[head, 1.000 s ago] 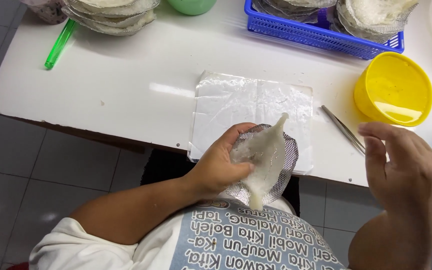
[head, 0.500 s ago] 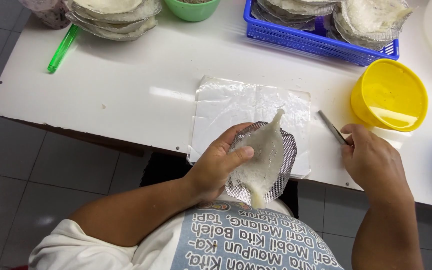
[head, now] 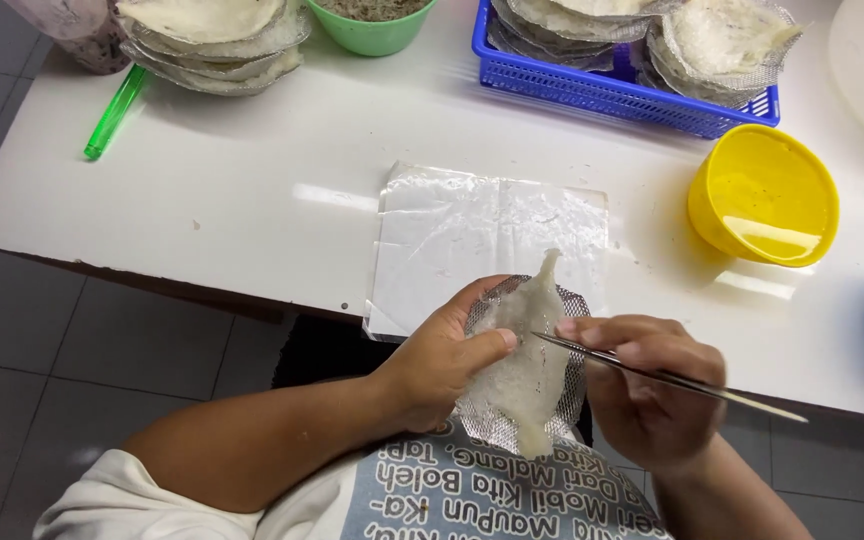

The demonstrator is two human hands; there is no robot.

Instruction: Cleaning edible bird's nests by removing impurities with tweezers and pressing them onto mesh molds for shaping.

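Left hand (head: 442,365): positioned low in the head view, just in front of the torso. The forearm enters from the lower left and runs up and to the right, bare to the short sleeve. The wrist is roughly straight. The fingers are curled in a cupping grip with the thumb extended to the right, pressing on what it holds.

Right hand (head: 647,385): positioned just right of the left hand, close but apart from it. The forearm enters from the lower right corner. The back of the hand faces the camera. The fingers are bunched in a pinch grip, tips pointing left toward the left thumb.
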